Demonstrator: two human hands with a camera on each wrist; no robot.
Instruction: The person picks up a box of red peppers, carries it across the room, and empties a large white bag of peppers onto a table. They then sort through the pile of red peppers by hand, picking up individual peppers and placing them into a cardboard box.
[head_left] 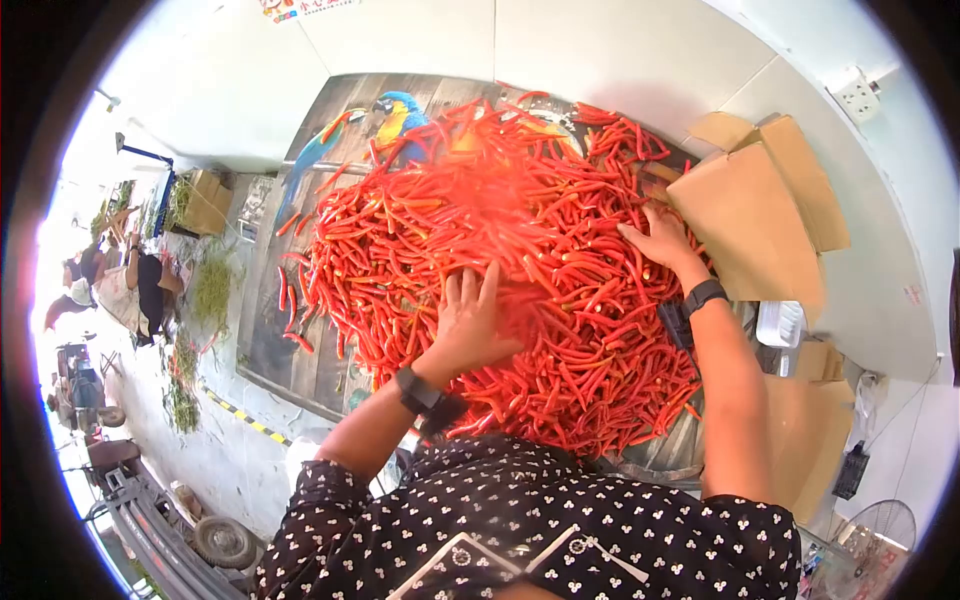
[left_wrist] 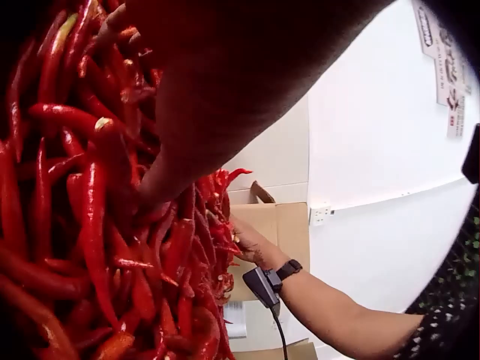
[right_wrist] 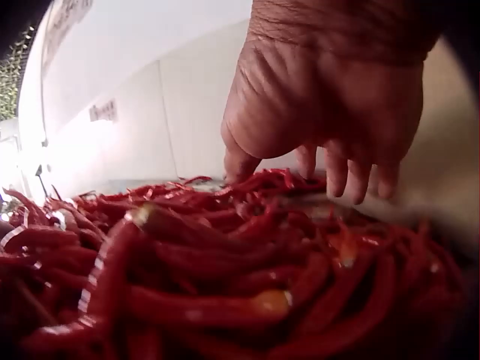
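A wide heap of red chili peppers [head_left: 400,290] covers most of the table, some with pale or yellowish stem ends. My left hand [head_left: 468,325] lies on the near middle of the heap, fingers spread and pointing away from me. In the left wrist view that hand [left_wrist: 199,112] is dark, its fingertips down among the chilies [left_wrist: 94,225]. At the heap's right side rests my right hand [head_left: 665,243], its thumb apart from the fingers. The right wrist view shows this hand [right_wrist: 322,105] palm-side, fingers hanging loosely over the chilies [right_wrist: 217,255]. A reddish blur covers the middle of the heap.
A wooden-look tabletop [head_left: 300,375] with a parrot picture [head_left: 400,120] shows at the left and back. Opened cardboard boxes [head_left: 750,205] and a white plastic tray [head_left: 780,324] stand on the right. Loose chilies lie near the left edge. People [head_left: 140,290] are at the far left.
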